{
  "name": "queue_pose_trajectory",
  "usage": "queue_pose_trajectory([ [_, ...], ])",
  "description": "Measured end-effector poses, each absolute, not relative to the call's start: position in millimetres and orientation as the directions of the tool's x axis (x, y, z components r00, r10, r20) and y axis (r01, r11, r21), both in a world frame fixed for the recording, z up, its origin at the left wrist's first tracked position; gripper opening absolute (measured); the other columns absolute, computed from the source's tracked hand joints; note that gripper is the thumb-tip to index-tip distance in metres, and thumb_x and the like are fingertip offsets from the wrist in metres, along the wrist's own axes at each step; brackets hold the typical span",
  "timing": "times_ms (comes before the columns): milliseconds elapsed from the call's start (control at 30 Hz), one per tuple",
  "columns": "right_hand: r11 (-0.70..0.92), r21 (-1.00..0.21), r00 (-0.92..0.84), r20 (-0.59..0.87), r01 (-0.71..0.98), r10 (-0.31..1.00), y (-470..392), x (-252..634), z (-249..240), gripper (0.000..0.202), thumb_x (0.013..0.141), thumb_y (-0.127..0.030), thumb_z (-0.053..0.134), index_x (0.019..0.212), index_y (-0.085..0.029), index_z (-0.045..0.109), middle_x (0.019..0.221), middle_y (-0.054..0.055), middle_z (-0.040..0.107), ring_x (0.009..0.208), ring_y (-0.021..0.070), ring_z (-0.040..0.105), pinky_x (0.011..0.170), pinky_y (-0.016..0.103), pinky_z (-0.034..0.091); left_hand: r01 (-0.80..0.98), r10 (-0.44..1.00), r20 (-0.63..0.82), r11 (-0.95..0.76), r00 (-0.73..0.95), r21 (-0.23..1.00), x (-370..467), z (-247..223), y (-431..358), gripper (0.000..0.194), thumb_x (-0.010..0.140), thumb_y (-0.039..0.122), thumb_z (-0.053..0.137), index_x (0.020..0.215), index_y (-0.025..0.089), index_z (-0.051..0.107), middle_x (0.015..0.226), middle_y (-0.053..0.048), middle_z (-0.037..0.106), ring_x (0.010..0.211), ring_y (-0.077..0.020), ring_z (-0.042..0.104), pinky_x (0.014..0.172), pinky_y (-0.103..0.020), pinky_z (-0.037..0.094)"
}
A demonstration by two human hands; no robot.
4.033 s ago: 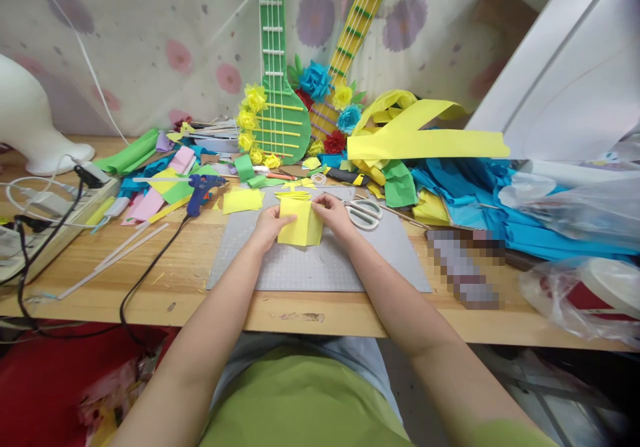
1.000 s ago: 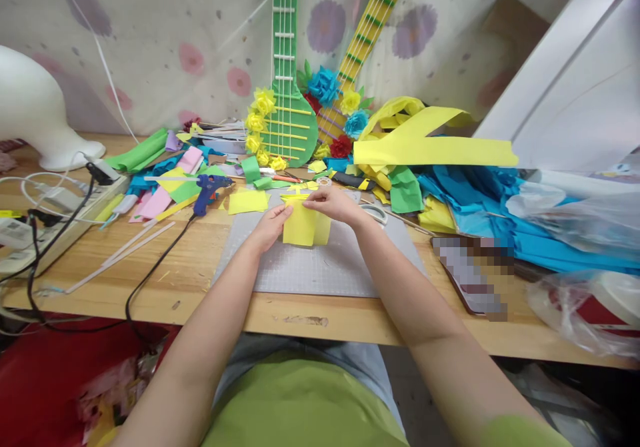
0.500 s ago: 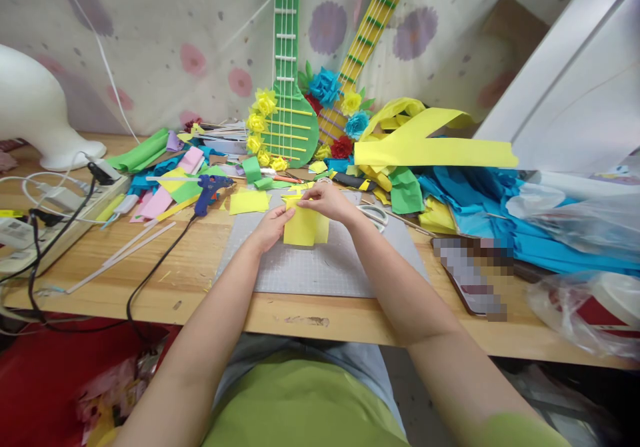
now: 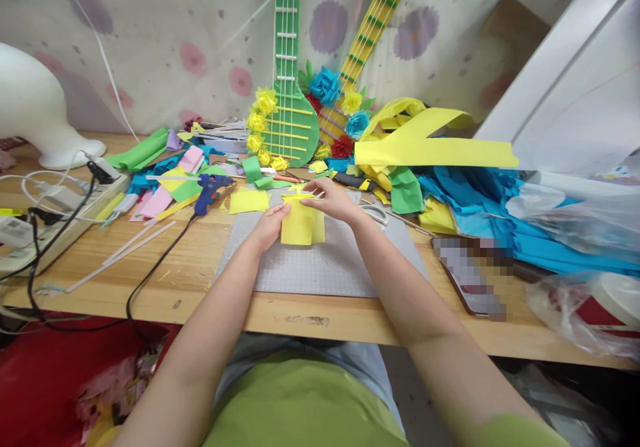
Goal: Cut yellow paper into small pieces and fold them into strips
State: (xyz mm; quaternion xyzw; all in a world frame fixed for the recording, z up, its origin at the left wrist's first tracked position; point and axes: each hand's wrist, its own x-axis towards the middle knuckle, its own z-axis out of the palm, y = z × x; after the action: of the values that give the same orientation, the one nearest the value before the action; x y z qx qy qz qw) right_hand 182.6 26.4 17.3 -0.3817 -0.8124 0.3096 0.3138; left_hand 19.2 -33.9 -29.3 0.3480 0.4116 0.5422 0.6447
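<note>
A piece of yellow paper (image 4: 297,227) is held up over the grey cutting mat (image 4: 320,277). My left hand (image 4: 273,226) pinches its left edge. My right hand (image 4: 330,199) is at the top right of the paper, thumb and fingers parted around its upper edge; whether the fingertips touch it is hard to see. A second yellow layer shows behind the right side. Scissors (image 4: 376,216) lie on the mat beside my right wrist, partly hidden. Another yellow paper piece (image 4: 249,201) rests at the mat's upper left corner.
A blue glue gun (image 4: 207,194) with its cord and a power strip (image 4: 65,227) are at the left. Green (image 4: 295,130) and yellow (image 4: 364,37) paper instruments lean at the back. A phone (image 4: 470,277) and a bagged cup (image 4: 607,307) are at the right.
The yellow paper has shifted slightly left with my left hand. The fingers of my right hand have spread apart at the paper's top edge.
</note>
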Motion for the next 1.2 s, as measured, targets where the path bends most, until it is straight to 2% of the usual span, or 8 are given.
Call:
queue_pose_trajectory([
  [167, 0.382, -0.828, -0.560, 0.102, 0.411, 0.822, 28.9, 182.6, 9.5, 0.019, 0.066, -0.028, 0.064, 0.079, -0.016, 0.059, 0.078, 0.002, 0.062, 0.069, 0.0116, 0.053, 0.064, 0.025, 0.042, -0.390, 0.976, -0.216, 0.201, 0.006, 0.899, 20.7, -25.3, -35.0, 0.021, 0.078, 0.024, 0.056, 0.094, 0.013, 0.064, 0.083, -0.007, 0.071, 0.080, -0.0177, 0.067, 0.080, -0.032, 0.052],
  [633, 0.334, -0.855, -0.585, 0.046, 0.396, 0.810, 28.1, 185.6, 10.7, 0.020, 0.064, -0.034, 0.061, 0.067, -0.017, 0.053, 0.066, -0.003, 0.053, 0.063, 0.0099, 0.046, 0.060, 0.024, 0.035, -0.362, 0.967, -0.254, 0.242, 0.015, 0.900, 19.1, -22.2, -36.0, 0.023, 0.073, 0.027, 0.062, 0.090, 0.012, 0.064, 0.084, -0.009, 0.071, 0.075, -0.0184, 0.067, 0.077, -0.032, 0.052],
  [800, 0.305, -0.878, -0.570, 0.046, 0.368, 0.820, 26.5, 183.5, 11.1, 0.017, 0.066, -0.032, 0.058, 0.069, -0.017, 0.049, 0.066, -0.003, 0.049, 0.062, 0.0090, 0.043, 0.059, 0.023, 0.034, -0.340, 0.974, -0.227, 0.222, 0.024, 0.914, 18.7, -20.6, -37.2, 0.027, 0.072, 0.033, 0.064, 0.089, 0.012, 0.064, 0.085, -0.009, 0.071, 0.073, -0.0174, 0.066, 0.071, -0.029, 0.052],
  [933, 0.289, -0.885, -0.522, 0.063, 0.365, 0.850, 29.3, 182.8, 8.4, 0.018, 0.067, -0.031, 0.057, 0.071, -0.017, 0.047, 0.064, -0.004, 0.046, 0.059, 0.0084, 0.041, 0.057, 0.022, 0.032, -0.253, 0.964, -0.242, 0.264, 0.112, 0.931, 16.6, -21.7, -37.2, 0.032, 0.063, 0.029, 0.071, 0.089, 0.011, 0.065, 0.084, -0.009, 0.071, 0.068, -0.0172, 0.065, 0.065, -0.027, 0.050],
  [1200, 0.199, -0.906, -0.512, -0.022, 0.373, 0.858, 27.9, 185.4, -2.9, 0.039, 0.057, -0.035, 0.067, 0.086, -0.019, 0.047, 0.066, -0.005, 0.050, 0.060, 0.0095, 0.045, 0.057, 0.022, 0.034, -0.257, 0.959, -0.248, 0.277, 0.140, 0.926, 16.2, -27.5, -32.1, 0.033, 0.058, 0.028, 0.074, 0.084, 0.011, 0.064, 0.082, -0.009, 0.071, 0.066, -0.0171, 0.064, 0.063, -0.026, 0.048],
])
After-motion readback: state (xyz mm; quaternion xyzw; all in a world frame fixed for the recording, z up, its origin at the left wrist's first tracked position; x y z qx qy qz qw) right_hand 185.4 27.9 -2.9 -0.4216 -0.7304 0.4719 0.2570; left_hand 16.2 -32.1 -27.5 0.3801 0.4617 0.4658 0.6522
